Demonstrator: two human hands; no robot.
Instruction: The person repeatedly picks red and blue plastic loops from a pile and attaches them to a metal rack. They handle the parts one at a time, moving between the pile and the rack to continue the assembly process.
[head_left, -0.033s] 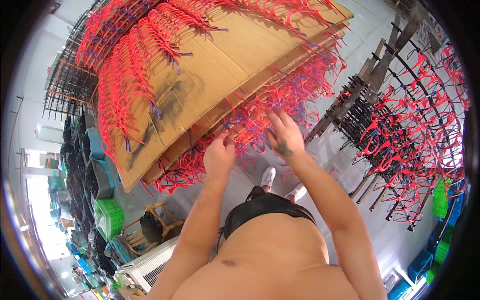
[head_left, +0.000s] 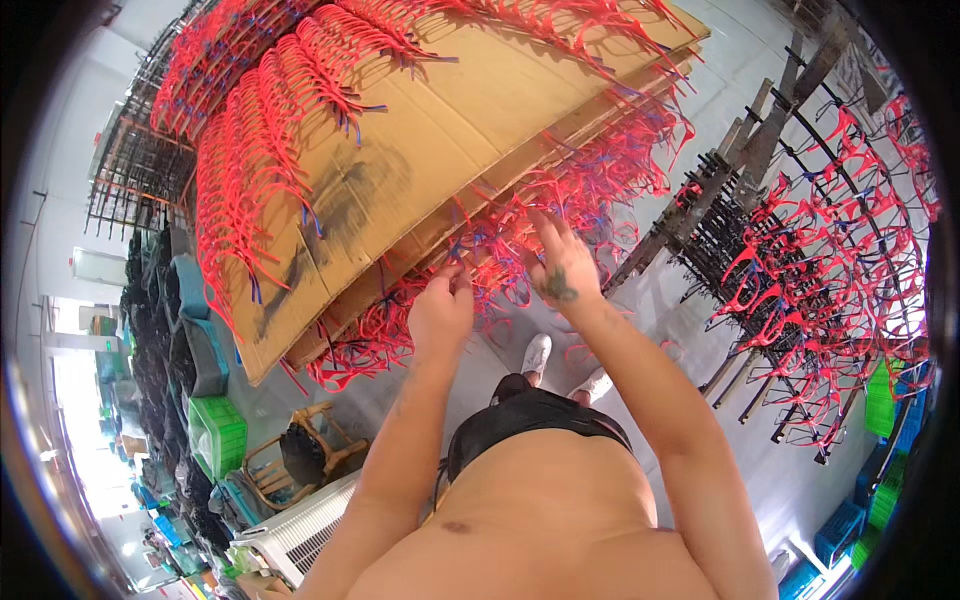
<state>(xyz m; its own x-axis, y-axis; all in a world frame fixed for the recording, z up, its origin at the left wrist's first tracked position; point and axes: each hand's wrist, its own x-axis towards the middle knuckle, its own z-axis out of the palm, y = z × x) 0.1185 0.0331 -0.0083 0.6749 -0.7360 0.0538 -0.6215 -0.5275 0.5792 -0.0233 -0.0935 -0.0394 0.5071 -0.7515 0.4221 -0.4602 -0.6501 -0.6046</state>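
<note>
Thin red frames with blue tips, like eyeglass frames [head_left: 390, 310], hang in a dense tangle below the near edge of a cardboard sheet [head_left: 440, 135]. At the edge of this tangle is my left hand [head_left: 440, 312], its fingers curled and its thumb close to them; whatever is in that pinch is hidden. My right hand [head_left: 566, 268] is a little to the right, back upward, with fingers stretched over the red frames and thumb apart. I see nothing held in it.
More red frames stand in rows [head_left: 270, 160] on the cardboard. To the right, a dark metal rack [head_left: 740, 175] carries many red frames. On the left are a green crate [head_left: 217, 436], a bamboo chair [head_left: 270, 470] and a white slatted unit [head_left: 300, 530].
My right hand has tilted slightly and shifted a little, its fingers still over the red frames. My left hand has moved only slightly to the right.
</note>
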